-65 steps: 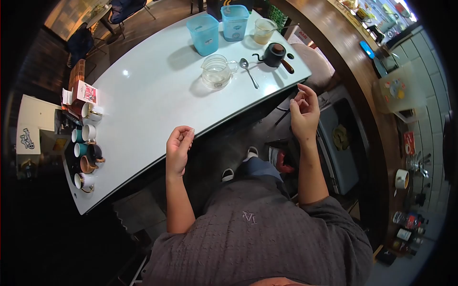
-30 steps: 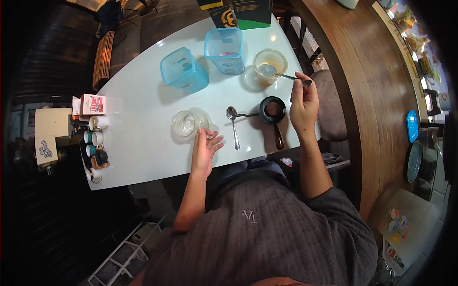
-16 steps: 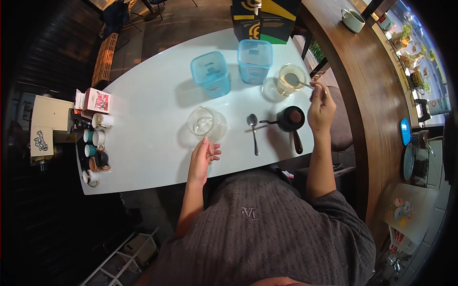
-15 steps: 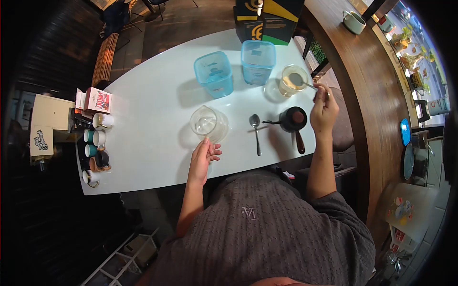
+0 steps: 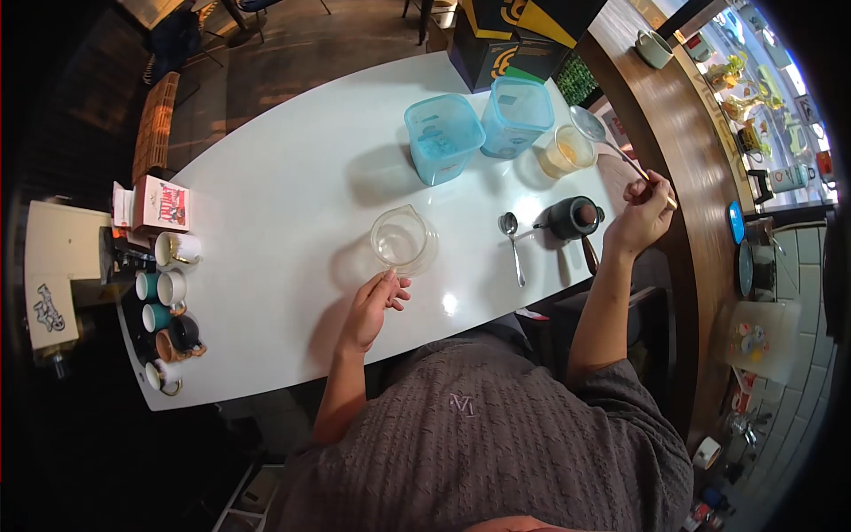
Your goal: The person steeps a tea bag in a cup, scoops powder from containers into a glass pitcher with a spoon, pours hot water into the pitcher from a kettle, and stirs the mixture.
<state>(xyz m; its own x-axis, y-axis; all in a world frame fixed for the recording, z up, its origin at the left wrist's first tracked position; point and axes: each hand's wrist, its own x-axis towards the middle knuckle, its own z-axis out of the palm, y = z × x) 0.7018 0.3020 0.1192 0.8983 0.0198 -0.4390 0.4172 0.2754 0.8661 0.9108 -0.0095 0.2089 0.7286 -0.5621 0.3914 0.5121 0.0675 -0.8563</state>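
Observation:
My left hand (image 5: 377, 306) pinches the handle of a clear glass jug (image 5: 401, 241) over the white table. My right hand (image 5: 640, 213) grips the handle of a long strainer or ladle (image 5: 589, 125), its round head raised beside a clear cup (image 5: 568, 152) of pale brown contents. Between my hands lie a metal spoon (image 5: 512, 248) and a small black pot (image 5: 572, 218) with a brown handle. Two blue translucent containers, one on the left (image 5: 444, 140) and one on the right (image 5: 517, 118), stand behind them.
The white table (image 5: 257, 230) carries several mugs (image 5: 173, 288) and a red-and-white box (image 5: 161, 204) at its left end. Black boxes (image 5: 514, 40) stand at the far edge. A wooden counter (image 5: 660, 115) runs along the right, bearing a pale cup (image 5: 653, 49).
My right hand has moved right, and the round-headed utensil has come out of the clear cup. My left hand remains at the glass jug. The camera view has shifted.

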